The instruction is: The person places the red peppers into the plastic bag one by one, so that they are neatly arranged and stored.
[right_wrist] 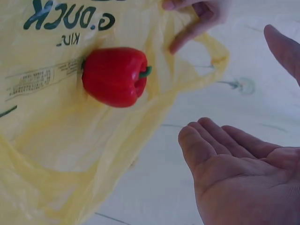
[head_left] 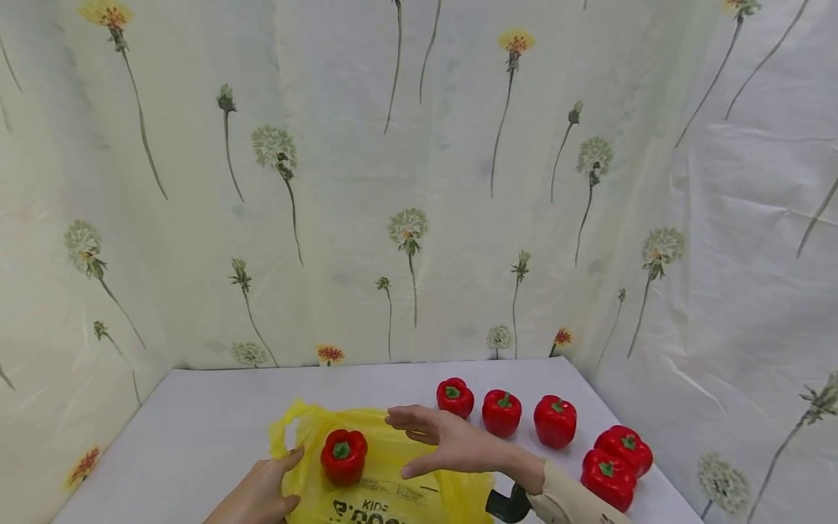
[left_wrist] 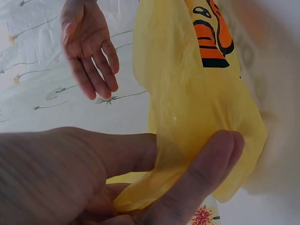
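Observation:
A yellow plastic bag (head_left: 399,487) with dark lettering lies spread at the table's near side, its handle loop at the upper left. My left hand (head_left: 262,484) pinches the bag's left edge between thumb and fingers; the left wrist view shows the thin plastic (left_wrist: 187,117) folded in that grip. One red bell pepper (head_left: 344,457) with a green stem sits against the yellow plastic, just right of the left hand. My right hand (head_left: 455,442) hovers over the bag's right part, fingers extended and thumb apart. Nothing lies in its palm (right_wrist: 243,183).
Three red bell peppers stand in a row behind the right hand, the middle one (head_left: 502,413) upright. Two more peppers (head_left: 609,479) touch each other by the table's right edge. A flower-printed curtain (head_left: 340,182) encloses the white table (head_left: 216,415) at the back and sides.

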Available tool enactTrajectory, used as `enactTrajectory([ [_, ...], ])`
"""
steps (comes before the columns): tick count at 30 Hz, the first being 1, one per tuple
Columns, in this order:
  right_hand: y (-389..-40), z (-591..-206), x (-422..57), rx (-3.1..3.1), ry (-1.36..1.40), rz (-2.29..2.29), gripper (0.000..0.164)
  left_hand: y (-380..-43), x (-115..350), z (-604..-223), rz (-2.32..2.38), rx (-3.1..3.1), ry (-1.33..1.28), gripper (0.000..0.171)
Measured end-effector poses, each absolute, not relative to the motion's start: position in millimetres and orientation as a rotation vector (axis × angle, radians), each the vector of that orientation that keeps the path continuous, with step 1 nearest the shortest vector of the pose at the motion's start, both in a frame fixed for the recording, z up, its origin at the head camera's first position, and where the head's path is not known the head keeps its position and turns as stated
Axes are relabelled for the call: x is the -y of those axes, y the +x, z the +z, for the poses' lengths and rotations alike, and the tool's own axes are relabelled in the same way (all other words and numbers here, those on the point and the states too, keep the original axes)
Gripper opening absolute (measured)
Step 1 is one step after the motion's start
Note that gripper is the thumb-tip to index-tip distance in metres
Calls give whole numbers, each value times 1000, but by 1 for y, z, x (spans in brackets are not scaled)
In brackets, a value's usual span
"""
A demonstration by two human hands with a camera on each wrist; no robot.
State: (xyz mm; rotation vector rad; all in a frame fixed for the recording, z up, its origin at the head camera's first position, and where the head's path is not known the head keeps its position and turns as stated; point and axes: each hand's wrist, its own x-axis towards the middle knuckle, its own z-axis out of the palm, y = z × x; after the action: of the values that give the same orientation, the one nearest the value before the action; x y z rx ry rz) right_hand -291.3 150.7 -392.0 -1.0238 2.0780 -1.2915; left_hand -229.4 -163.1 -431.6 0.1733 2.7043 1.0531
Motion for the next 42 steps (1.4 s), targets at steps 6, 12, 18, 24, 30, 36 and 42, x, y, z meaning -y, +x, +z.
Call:
enactTrajectory([
  [6, -291, -386, -163, -2123, -984, -1253, 73, -229, 163, -431, 1073, -2681, 139, 65],
  [12, -292, -379, -179, -2181, -952, -1258, 72, -229, 163, -432, 1046, -2719, 191, 65],
  [18, -295, -371, -195, -2252, -917, -1307, 73, -229, 166, -433, 1063, -2715, 261, 65],
  [24, -299, -368, -207, -2316, -887, -1299, 72, -230, 167, -434, 1068, -2700, 262, 65],
  [30, -302, -364, -217, -2420, -910, -1264, 73, -232, 167, -436, 1053, -2693, 283, 65],
  [36, -302, -357, -224, -2438, -863, -1322, 75, -231, 168, -437, 1069, -2678, 319, 65],
  [42, -304, -350, -230, -2450, -857, -1363, 77, -232, 166, -438, 1068, -2678, 273, 65],
])
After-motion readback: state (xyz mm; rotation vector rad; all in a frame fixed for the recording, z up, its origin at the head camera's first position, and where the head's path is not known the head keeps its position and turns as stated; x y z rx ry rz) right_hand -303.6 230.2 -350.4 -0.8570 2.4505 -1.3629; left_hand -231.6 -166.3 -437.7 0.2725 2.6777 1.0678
